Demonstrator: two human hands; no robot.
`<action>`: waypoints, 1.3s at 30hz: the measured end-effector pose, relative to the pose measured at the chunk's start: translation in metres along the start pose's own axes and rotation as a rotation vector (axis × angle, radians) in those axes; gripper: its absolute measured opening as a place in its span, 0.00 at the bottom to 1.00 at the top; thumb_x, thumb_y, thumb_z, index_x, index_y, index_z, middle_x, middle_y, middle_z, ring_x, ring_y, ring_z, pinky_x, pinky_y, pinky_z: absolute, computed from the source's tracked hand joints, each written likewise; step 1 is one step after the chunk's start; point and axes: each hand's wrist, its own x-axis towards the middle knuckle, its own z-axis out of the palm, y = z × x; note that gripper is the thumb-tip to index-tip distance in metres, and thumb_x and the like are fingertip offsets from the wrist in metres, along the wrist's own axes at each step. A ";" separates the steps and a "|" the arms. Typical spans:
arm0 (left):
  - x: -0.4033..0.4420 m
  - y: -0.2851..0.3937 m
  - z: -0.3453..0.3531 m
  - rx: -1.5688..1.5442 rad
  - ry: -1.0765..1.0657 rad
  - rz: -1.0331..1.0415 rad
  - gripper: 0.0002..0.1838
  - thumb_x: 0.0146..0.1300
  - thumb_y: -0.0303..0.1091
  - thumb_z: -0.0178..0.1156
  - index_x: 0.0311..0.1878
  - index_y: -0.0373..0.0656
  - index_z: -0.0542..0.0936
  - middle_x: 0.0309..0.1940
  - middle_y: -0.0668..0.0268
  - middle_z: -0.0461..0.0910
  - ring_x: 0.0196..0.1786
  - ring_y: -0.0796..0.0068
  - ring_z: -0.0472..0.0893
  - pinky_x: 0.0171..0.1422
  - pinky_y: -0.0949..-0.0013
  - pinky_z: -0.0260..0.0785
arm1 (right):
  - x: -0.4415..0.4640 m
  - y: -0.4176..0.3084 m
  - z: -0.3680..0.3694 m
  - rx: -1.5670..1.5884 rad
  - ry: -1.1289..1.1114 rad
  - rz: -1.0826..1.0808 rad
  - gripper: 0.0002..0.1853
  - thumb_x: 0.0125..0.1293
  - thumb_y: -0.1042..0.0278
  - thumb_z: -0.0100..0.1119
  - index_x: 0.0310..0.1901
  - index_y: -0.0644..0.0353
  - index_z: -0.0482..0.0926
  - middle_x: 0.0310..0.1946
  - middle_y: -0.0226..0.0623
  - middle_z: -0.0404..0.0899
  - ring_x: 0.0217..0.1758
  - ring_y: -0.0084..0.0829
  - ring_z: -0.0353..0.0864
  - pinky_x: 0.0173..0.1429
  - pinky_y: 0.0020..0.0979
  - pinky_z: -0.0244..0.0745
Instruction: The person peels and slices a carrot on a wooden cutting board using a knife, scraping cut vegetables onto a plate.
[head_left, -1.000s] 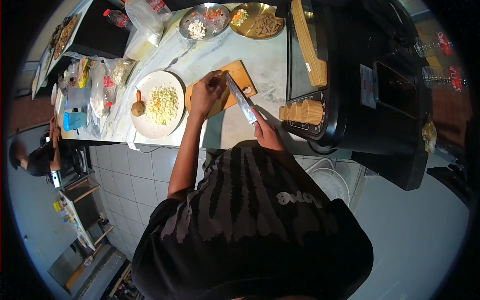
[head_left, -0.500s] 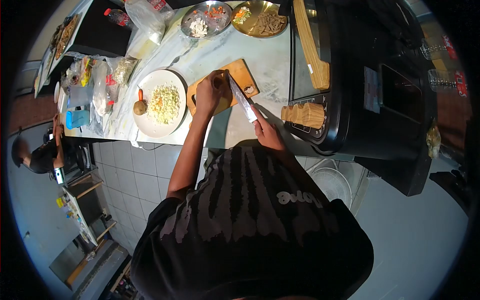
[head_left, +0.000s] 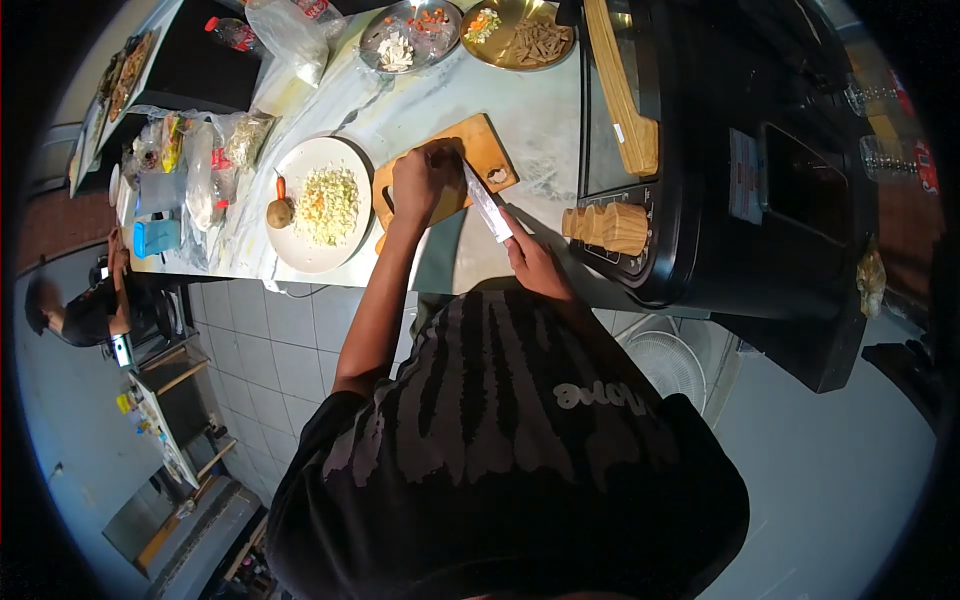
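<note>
Silver-bladed knife (head_left: 487,205), clasped in the right hand (head_left: 530,258), slanted over a brown wooden board (head_left: 488,146), upper centre — seemingly mid-cut; the curled left hand (head_left: 418,183) — pinch untellable — needed clearance next.

The counter (head_left: 440,100) in front of me is pale and marbled, with grey veins. Close to me lies a wooden chopping board (head_left: 482,140), and just beside it, on my left, a big white plate (head_left: 300,258). Along the far side sit a silver plate (head_left: 372,32) and a gold-coloured plate (head_left: 490,55). Further left, bunched plastic bags (head_left: 200,190) rest near a blue tub (head_left: 157,238).
</note>
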 end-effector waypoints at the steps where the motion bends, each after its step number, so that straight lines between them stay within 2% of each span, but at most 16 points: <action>1: -0.001 0.000 0.000 0.035 -0.006 0.014 0.17 0.56 0.29 0.61 0.49 0.42 0.86 0.33 0.55 0.87 0.36 0.58 0.88 0.45 0.63 0.78 | 0.000 0.002 0.002 0.018 0.026 -0.027 0.30 0.73 0.73 0.49 0.76 0.47 0.61 0.31 0.55 0.75 0.27 0.41 0.75 0.38 0.36 0.74; 5: -0.004 0.000 -0.003 0.048 -0.041 0.052 0.17 0.56 0.29 0.62 0.51 0.42 0.86 0.33 0.56 0.87 0.37 0.57 0.87 0.46 0.62 0.78 | -0.001 0.002 0.002 0.079 0.032 -0.010 0.30 0.73 0.74 0.49 0.75 0.48 0.62 0.31 0.53 0.77 0.26 0.34 0.72 0.38 0.34 0.74; 7: -0.005 0.000 -0.007 -0.065 -0.080 0.109 0.18 0.58 0.29 0.63 0.53 0.43 0.85 0.34 0.57 0.87 0.36 0.58 0.87 0.45 0.62 0.78 | 0.000 -0.001 -0.001 0.145 -0.077 0.151 0.31 0.72 0.76 0.48 0.75 0.51 0.60 0.55 0.64 0.75 0.52 0.64 0.77 0.52 0.41 0.75; 11: -0.009 0.007 -0.010 -0.042 -0.108 0.075 0.18 0.59 0.29 0.63 0.53 0.42 0.84 0.33 0.58 0.87 0.34 0.61 0.87 0.44 0.64 0.77 | 0.000 0.002 0.002 0.167 -0.064 0.120 0.30 0.72 0.76 0.48 0.75 0.52 0.60 0.59 0.64 0.73 0.56 0.63 0.76 0.56 0.40 0.74; 13: -0.009 0.006 -0.009 -0.132 -0.091 0.046 0.16 0.60 0.29 0.63 0.51 0.40 0.85 0.32 0.58 0.87 0.33 0.64 0.87 0.43 0.66 0.77 | 0.001 0.012 0.009 0.179 0.029 -0.035 0.30 0.74 0.75 0.47 0.76 0.49 0.61 0.25 0.35 0.72 0.25 0.23 0.68 0.35 0.29 0.71; 17: -0.008 0.004 -0.007 -0.122 -0.071 0.011 0.14 0.61 0.28 0.63 0.50 0.39 0.85 0.32 0.57 0.87 0.32 0.66 0.87 0.41 0.68 0.77 | 0.000 0.009 0.004 0.196 -0.014 0.038 0.29 0.74 0.74 0.47 0.76 0.49 0.61 0.24 0.32 0.69 0.24 0.21 0.67 0.33 0.28 0.69; 19: -0.010 0.000 -0.004 -0.173 -0.003 0.035 0.14 0.62 0.28 0.63 0.50 0.39 0.86 0.32 0.56 0.87 0.33 0.67 0.87 0.41 0.68 0.77 | 0.003 0.001 -0.003 0.205 -0.112 0.178 0.29 0.73 0.75 0.48 0.75 0.53 0.61 0.39 0.50 0.80 0.35 0.39 0.78 0.45 0.36 0.74; 20: -0.011 -0.002 -0.004 -0.176 0.002 0.033 0.14 0.62 0.28 0.63 0.50 0.39 0.86 0.32 0.56 0.87 0.33 0.67 0.87 0.41 0.68 0.77 | 0.003 -0.003 -0.005 0.201 -0.116 0.177 0.29 0.73 0.75 0.48 0.75 0.53 0.61 0.39 0.50 0.80 0.35 0.39 0.78 0.45 0.36 0.74; 22: -0.012 -0.003 -0.007 -0.228 -0.023 -0.046 0.14 0.63 0.28 0.63 0.51 0.39 0.85 0.35 0.56 0.88 0.36 0.67 0.88 0.44 0.69 0.77 | 0.006 -0.011 -0.009 0.314 -0.171 0.270 0.29 0.74 0.74 0.47 0.76 0.52 0.61 0.25 0.36 0.69 0.26 0.25 0.64 0.35 0.32 0.69; 23: -0.014 -0.004 -0.010 -0.232 -0.015 -0.048 0.14 0.63 0.28 0.63 0.51 0.39 0.85 0.35 0.56 0.88 0.36 0.67 0.88 0.44 0.69 0.77 | 0.008 -0.014 -0.011 0.308 -0.178 0.266 0.29 0.74 0.74 0.47 0.76 0.52 0.61 0.25 0.36 0.69 0.26 0.25 0.64 0.35 0.32 0.69; 25: -0.018 0.005 -0.025 -0.152 0.006 -0.057 0.14 0.63 0.27 0.63 0.52 0.39 0.85 0.37 0.56 0.88 0.42 0.67 0.89 0.47 0.69 0.77 | 0.016 -0.030 -0.017 0.414 -0.259 0.385 0.28 0.76 0.71 0.46 0.76 0.49 0.60 0.22 0.28 0.64 0.23 0.20 0.61 0.29 0.28 0.65; 29: -0.030 -0.002 -0.052 -0.224 0.134 -0.093 0.16 0.64 0.23 0.60 0.54 0.40 0.84 0.42 0.57 0.88 0.48 0.66 0.88 0.52 0.70 0.78 | 0.032 -0.047 -0.008 0.419 -0.353 0.383 0.27 0.78 0.69 0.44 0.77 0.47 0.60 0.22 0.25 0.64 0.21 0.19 0.60 0.26 0.26 0.63; 31: -0.038 -0.017 -0.068 -0.228 0.238 -0.097 0.16 0.65 0.24 0.59 0.55 0.40 0.84 0.43 0.60 0.88 0.47 0.69 0.88 0.54 0.70 0.78 | 0.042 -0.059 0.005 0.447 -0.422 0.321 0.28 0.79 0.67 0.41 0.78 0.39 0.56 0.22 0.22 0.62 0.17 0.13 0.56 0.17 0.20 0.57; 35: -0.059 -0.056 -0.091 -0.215 0.458 -0.045 0.14 0.64 0.28 0.67 0.53 0.39 0.85 0.42 0.60 0.88 0.46 0.74 0.87 0.52 0.71 0.77 | 0.064 -0.089 0.023 0.489 -0.602 0.331 0.29 0.78 0.66 0.43 0.78 0.43 0.56 0.21 0.22 0.63 0.19 0.16 0.62 0.22 0.24 0.64; 38: -0.071 -0.069 -0.106 -0.158 0.533 -0.193 0.13 0.62 0.25 0.67 0.51 0.40 0.86 0.40 0.60 0.88 0.42 0.75 0.87 0.50 0.70 0.76 | 0.072 -0.099 0.038 0.410 -0.693 0.243 0.29 0.78 0.65 0.44 0.78 0.44 0.57 0.21 0.21 0.62 0.19 0.15 0.61 0.22 0.24 0.65; 39: -0.073 -0.075 -0.111 -0.150 0.544 -0.202 0.13 0.62 0.25 0.67 0.51 0.40 0.86 0.40 0.60 0.88 0.42 0.75 0.87 0.50 0.70 0.76 | 0.076 -0.093 0.046 0.337 -0.707 0.199 0.28 0.77 0.65 0.45 0.77 0.46 0.60 0.22 0.31 0.71 0.20 0.25 0.70 0.27 0.32 0.71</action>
